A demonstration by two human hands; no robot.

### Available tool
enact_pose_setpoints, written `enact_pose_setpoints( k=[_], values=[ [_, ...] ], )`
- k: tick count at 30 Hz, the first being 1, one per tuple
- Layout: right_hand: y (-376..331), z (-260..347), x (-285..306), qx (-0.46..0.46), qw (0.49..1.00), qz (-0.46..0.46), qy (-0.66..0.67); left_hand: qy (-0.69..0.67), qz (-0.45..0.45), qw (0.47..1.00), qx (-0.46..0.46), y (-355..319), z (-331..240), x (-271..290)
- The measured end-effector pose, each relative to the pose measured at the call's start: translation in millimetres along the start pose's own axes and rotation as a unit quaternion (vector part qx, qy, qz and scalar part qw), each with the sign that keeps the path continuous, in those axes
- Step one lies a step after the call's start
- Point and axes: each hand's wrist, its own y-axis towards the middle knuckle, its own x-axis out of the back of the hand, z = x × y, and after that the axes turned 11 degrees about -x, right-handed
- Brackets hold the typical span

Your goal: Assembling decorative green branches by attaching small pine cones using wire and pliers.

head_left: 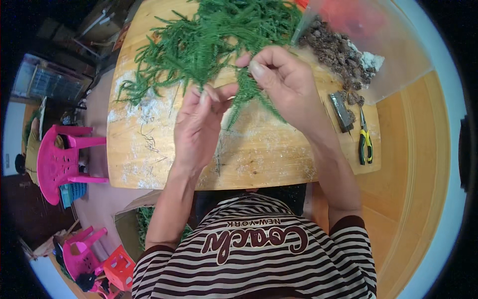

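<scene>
Over the wooden table (pixel 259 164) both of my hands are raised close together. My left hand (pixel 191 132) pinches a green artificial pine sprig (pixel 198 70) between thumb and fingertips, its needles pointing away from me. In my right hand (pixel 291 87), thumb and index finger close on the top of another pine sprig (pixel 245 93), whose branches hang toward me between the hands. Whether the two sprigs are joined is hard to see. Just beyond, a large heap of green pine sprigs (pixel 239 25) covers the far part of the table.
Brown pine cones (pixel 331 47) spill from a clear plastic bag (pixel 393 65) at the far right. A dark wrapped bundle (pixel 340 112) and yellow-black pliers (pixel 365 142) lie at the right edge. Pink chairs (pixel 59 157) stand left; a cardboard box (pixel 128 231) sits below the table.
</scene>
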Motion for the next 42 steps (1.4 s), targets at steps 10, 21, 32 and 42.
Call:
enact_pose_setpoints(
  k=[10, 21, 32, 42],
  values=[
    [-15, 15, -52, -0.024, 0.994, -0.024, 0.101, 0.032, -0.013, 0.999, 0.008, -19, -38, 5],
    [-15, -6, -40, -0.025, 0.981, 0.007, 0.194, -0.031, -0.099, 0.995, 0.016, -32, -31, 23],
    [-30, 6, -4, -0.018, 0.995, 0.032, 0.091, -0.139, -0.181, 0.973, 0.024, -14, -26, 17],
    [-48, -18, -30, -0.07, 0.959, 0.272, 0.046, -0.095, -0.157, 0.982, 0.048, -34, -23, 34]
  ],
)
